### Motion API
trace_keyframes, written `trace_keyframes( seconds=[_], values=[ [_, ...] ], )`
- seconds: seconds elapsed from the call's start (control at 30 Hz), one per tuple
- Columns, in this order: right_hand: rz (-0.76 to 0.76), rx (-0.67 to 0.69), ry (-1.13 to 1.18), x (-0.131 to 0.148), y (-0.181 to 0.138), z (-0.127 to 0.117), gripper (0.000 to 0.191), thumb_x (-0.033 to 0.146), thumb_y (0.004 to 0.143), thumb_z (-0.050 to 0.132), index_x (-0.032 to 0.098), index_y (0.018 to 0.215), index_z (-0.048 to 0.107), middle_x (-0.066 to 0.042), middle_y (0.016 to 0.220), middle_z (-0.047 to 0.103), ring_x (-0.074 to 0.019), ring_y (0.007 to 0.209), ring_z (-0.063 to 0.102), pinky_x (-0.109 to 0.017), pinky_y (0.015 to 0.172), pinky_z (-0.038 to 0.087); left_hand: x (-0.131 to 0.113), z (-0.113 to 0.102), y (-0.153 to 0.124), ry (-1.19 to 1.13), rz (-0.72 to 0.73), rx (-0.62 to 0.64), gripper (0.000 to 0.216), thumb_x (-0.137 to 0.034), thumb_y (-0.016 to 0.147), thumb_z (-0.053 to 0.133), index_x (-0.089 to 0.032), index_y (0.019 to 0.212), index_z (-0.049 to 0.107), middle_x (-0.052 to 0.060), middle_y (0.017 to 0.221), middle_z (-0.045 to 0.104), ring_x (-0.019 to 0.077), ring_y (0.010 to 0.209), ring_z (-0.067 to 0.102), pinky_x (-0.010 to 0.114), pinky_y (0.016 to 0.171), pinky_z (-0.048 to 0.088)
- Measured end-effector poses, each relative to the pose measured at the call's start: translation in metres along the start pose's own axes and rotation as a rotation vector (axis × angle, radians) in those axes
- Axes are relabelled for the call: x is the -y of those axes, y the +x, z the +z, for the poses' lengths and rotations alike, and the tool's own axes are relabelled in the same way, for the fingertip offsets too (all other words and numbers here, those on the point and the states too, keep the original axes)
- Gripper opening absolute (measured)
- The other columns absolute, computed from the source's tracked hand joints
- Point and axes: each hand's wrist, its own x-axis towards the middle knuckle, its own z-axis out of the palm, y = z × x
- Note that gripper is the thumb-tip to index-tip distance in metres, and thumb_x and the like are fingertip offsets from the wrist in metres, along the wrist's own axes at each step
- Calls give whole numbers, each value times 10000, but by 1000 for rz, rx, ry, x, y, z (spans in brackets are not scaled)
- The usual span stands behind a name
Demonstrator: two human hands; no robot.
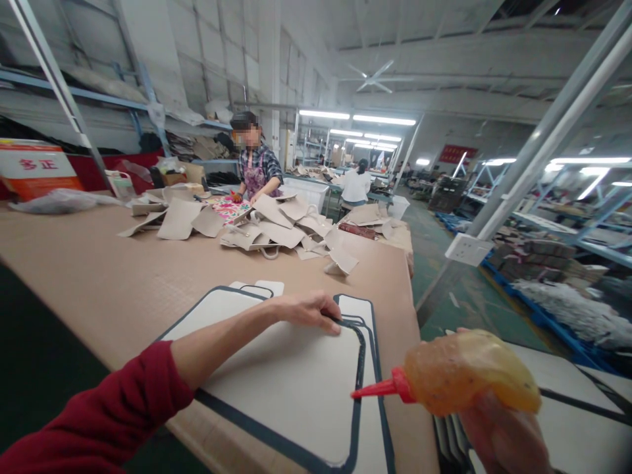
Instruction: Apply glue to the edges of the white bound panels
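A flat cream panel [296,375] with rounded corners and a dark border lies on the brown-topped table. At its far edge my left hand [309,311] is closed, thumb on the face and fingers curled over the border. My right hand [503,428] grips a squeeze bottle [469,368] of amber liquid, probably glue, tilted with its red nozzle to the left. The nozzle tip is over the panel's right border, where a wet, shiny strip runs along the dark edge; I cannot tell if it touches. Another bordered panel [380,421] shows underneath.
Beige pieces with handles [276,224] are heaped across the table [123,276]. Behind them works a person [259,164] in an apron. A metal post with a socket box [468,249] rises at the right, above more stacked panels [582,421].
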Motion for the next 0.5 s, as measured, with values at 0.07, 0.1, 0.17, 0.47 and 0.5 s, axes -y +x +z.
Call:
trace_keyframes(
  seconds=[0.07,0.1,0.17,0.47,0.5],
  values=[
    [24,-23,9,0,-2,-1,632,436,581,836,285,1171,667,-83,974,734,-257,686,699,-355,594,603,1,0,0,-2,4,4,401,-523,764,664,-128,740,602,-37,640,412,94,597,346,234,526,243],
    [38,-34,19,-1,-2,-1,640,426,570,841,288,1170,667,-83,995,731,-257,683,696,-357,581,600,2,0,0,-8,2,5,409,-530,762,665,-127,740,603,-39,633,406,93,592,341,235,522,238],
    [50,-48,47,-4,-4,-3,648,423,549,848,294,1158,669,-79,1030,725,-260,691,692,-358,549,594,2,0,0,-22,-4,3,418,-538,756,670,-126,742,602,-43,618,398,91,584,333,233,516,229],
    [33,-77,46,-1,1,0,463,435,561,855,256,968,727,-78,881,735,-242,705,693,-332,628,600,0,0,-1,-31,12,-6,427,-547,762,667,-125,746,607,-40,610,401,92,585,330,225,502,227],
    [22,-92,34,0,3,2,441,428,551,862,258,936,731,-68,867,735,-232,708,694,-316,641,598,-1,0,-1,-33,17,-6,429,-549,763,666,-125,743,606,-39,610,400,92,584,330,225,501,226]
  ],
)
